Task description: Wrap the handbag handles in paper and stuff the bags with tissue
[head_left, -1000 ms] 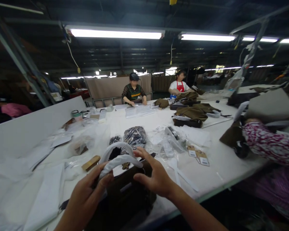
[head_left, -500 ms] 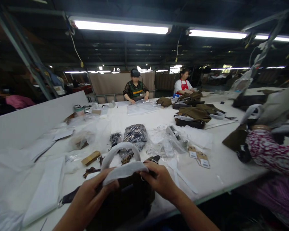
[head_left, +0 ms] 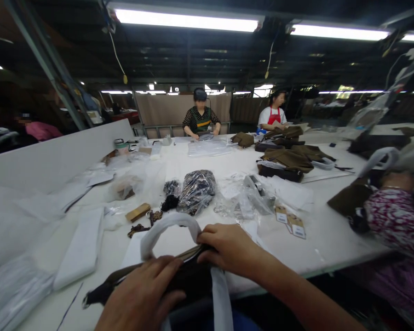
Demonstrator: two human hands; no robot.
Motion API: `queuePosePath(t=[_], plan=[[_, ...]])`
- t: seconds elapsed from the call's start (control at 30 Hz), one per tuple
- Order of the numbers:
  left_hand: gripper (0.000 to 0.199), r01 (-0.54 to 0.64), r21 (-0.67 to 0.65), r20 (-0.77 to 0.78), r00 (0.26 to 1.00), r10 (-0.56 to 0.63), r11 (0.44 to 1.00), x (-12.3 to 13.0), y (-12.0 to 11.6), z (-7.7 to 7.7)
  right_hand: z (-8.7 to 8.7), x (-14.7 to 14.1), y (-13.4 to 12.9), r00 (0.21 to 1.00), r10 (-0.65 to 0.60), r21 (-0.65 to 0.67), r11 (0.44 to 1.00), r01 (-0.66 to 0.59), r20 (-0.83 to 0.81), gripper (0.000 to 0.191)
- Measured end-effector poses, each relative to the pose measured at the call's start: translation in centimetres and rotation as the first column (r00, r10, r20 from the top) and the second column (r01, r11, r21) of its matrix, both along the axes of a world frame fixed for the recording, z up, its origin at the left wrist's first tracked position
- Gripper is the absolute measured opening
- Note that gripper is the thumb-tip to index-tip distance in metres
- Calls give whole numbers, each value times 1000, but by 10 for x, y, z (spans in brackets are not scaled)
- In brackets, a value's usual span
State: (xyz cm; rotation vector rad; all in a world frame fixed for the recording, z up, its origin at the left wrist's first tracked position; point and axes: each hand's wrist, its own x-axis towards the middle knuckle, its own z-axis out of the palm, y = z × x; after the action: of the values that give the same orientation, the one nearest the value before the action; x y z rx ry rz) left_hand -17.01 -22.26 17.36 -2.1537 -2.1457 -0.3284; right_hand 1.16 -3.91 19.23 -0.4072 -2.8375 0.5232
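A dark olive handbag (head_left: 189,273) lies in front of me at the table's near edge, its metal zip partly visible along the top. Its far handle (head_left: 172,219), in white wrapping, stands up in an arch, and the near handle (head_left: 221,294), wrapped likewise, hangs toward me. My left hand (head_left: 145,287) grips the bag's top edge left of the visible zip, thumb on the near side. With thumb and fingers closed, my right hand (head_left: 227,248) pinches the bag at the right end of the zip, by the far handle's base. A zip pull, if held there, is hidden.
Beyond the bag lie a plastic-wrapped patterned bundle (head_left: 198,188), a tan packet (head_left: 138,212) and paper tags (head_left: 291,221). Olive bags (head_left: 286,161) are piled back right. A co-worker's patterned sleeve (head_left: 395,211) is at right beside another bag. Two people work across the table.
Both hands have let go of the near handle, which now hangs down toward me. My left hand has moved down onto the bag's top and my right to the zip's end. The view has shifted.
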Motion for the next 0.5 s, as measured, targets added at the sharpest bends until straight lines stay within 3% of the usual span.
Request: queuePosePath(t=[0.17,0.37,0.43,0.5], plan=[[23,11,-167,-66,998,-22,986,19,12,3,12,-14,6,979,77,105,990,-98,190,22],[25,98,-108,78,993,-90,989,23,16,-2,14,-35,-5,933,121,276,935,-221,338,9],[29,124,-122,98,989,-112,985,27,11,-6,15,-47,-1,932,95,302,930,-208,350,11],[26,227,-186,115,971,-208,956,33,3,-12,16,-59,11,947,5,332,936,-117,321,15]])
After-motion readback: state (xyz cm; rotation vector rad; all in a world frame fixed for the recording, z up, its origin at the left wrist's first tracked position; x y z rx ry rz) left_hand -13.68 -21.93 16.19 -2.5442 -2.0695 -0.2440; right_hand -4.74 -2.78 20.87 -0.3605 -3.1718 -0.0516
